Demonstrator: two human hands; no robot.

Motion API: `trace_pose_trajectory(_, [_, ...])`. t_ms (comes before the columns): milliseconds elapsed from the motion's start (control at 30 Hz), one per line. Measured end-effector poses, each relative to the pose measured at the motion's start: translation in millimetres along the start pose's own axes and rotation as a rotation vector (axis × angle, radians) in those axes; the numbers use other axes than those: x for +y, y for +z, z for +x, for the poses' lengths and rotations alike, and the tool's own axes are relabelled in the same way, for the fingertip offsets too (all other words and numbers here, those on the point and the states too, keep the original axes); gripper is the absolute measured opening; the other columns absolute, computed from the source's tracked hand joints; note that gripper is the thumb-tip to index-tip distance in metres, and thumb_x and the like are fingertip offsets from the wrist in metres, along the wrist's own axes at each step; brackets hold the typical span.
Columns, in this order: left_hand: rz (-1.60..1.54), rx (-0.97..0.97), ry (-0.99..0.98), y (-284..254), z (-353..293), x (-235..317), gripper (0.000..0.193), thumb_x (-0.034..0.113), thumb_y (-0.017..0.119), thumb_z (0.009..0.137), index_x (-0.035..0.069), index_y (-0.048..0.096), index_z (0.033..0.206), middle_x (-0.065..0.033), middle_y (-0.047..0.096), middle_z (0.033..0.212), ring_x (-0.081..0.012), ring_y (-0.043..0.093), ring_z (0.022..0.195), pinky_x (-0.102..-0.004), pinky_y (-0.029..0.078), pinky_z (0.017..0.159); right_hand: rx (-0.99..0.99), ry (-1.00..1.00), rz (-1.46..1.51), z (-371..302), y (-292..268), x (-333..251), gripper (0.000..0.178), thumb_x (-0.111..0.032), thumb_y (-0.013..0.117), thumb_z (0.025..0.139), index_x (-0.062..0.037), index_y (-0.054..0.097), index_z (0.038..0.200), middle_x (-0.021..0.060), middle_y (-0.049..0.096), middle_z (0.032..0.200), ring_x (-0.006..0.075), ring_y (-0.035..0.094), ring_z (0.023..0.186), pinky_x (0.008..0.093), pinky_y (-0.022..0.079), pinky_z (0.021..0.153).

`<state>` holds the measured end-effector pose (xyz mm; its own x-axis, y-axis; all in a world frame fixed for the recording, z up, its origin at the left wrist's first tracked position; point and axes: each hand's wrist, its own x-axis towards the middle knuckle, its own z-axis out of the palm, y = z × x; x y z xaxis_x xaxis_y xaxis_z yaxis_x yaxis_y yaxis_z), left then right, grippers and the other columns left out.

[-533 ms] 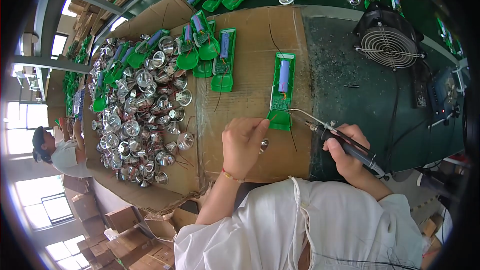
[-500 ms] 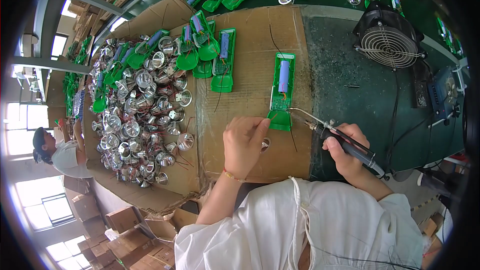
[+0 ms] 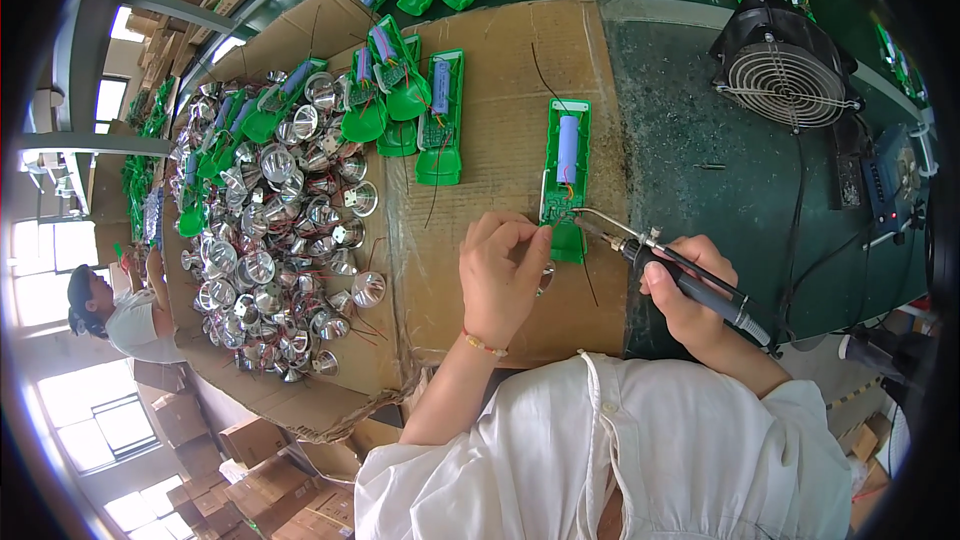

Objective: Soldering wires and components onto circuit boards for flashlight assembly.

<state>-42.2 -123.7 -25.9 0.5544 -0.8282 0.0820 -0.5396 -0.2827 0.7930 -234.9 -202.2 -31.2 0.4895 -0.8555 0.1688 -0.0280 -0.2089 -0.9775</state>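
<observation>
My left hand [image 3: 500, 275] is closed in a pinch beside the lower end of a green plastic housing [image 3: 568, 240]. A silver reflector [image 3: 547, 278] shows partly past its fingers; the exact grip is hidden. The housing lies upright in view on the cardboard, with a purple battery cell [image 3: 568, 150], a small green circuit board [image 3: 562, 205] and loose black wires. My right hand [image 3: 690, 285] grips a black soldering iron [image 3: 700, 298] with a thin metal feed tube [image 3: 605, 220] alongside. Tube and iron tip converge at the board's lower edge.
A cardboard box [image 3: 375, 380] of silver reflectors [image 3: 270, 260] stands left, with several green housings [image 3: 440, 155] beside and on the pile. A black fan [image 3: 785, 85] and a blue control unit [image 3: 890, 180] stand right. More housings line the back. Another person [image 3: 135, 315] is far left.
My left hand has shifted slightly right and up, closer to the board, and the reflector has moved with it. The soldering iron's tip has come nearer the board. The whole view has shifted slightly.
</observation>
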Motion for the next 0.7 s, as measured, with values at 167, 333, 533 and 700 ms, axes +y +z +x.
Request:
trace_pose_trajectory(167, [-0.003,-0.007,-0.019,-0.4,1.4,0.4,0.011,0.012,0.065,0.076,0.003,0.062,0.071,-0.0068,0.060,0.079,-0.0248,0.053,0.074,-0.0347,0.042,0.067,-0.016,0.017,0.002,0.2,-0.3,-3.6,0.016,-0.010,0.065,0.079,0.0017,0.054,0.083,0.0049,0.060,0.063,0.0060,0.054,0.054,0.0210,0.043,0.049])
trace_pose_trajectory(333, [-0.008,0.002,0.001,0.8,0.8,-2.2,0.010,0.012,0.066,0.076,0.003,0.062,0.071,-0.0072,0.060,0.078,-0.0250,0.053,0.073,-0.0346,0.042,0.067,-0.083,0.051,-0.019,-0.9,-2.0,-5.3,0.017,-0.010,0.060,0.082,0.0029,0.049,0.086,0.0097,0.059,0.067,0.0118,0.058,0.057,0.0249,0.048,0.052])
trace_pose_trajectory(533, [-0.020,-0.002,0.017,-0.7,2.7,-1.3,0.010,0.011,0.066,0.075,0.003,0.063,0.070,-0.0076,0.060,0.078,-0.0250,0.054,0.072,-0.0348,0.042,0.065,-0.006,0.080,0.096,-1.0,-1.4,-7.8,0.016,-0.009,0.057,0.084,0.0027,0.048,0.090,0.0097,0.057,0.072,0.0113,0.057,0.058,0.0240,0.050,0.052])
trace_pose_trajectory(700, [-0.021,-0.005,0.016,-0.8,3.5,-1.2,0.009,0.010,0.066,0.075,0.003,0.063,0.071,-0.0078,0.060,0.078,-0.0249,0.054,0.072,-0.0345,0.042,0.064,-0.010,0.083,0.098,-1.2,1.2,-4.8,0.016,-0.009,0.057,0.084,0.0026,0.048,0.089,0.0097,0.057,0.070,0.0111,0.057,0.058,0.0239,0.050,0.052])
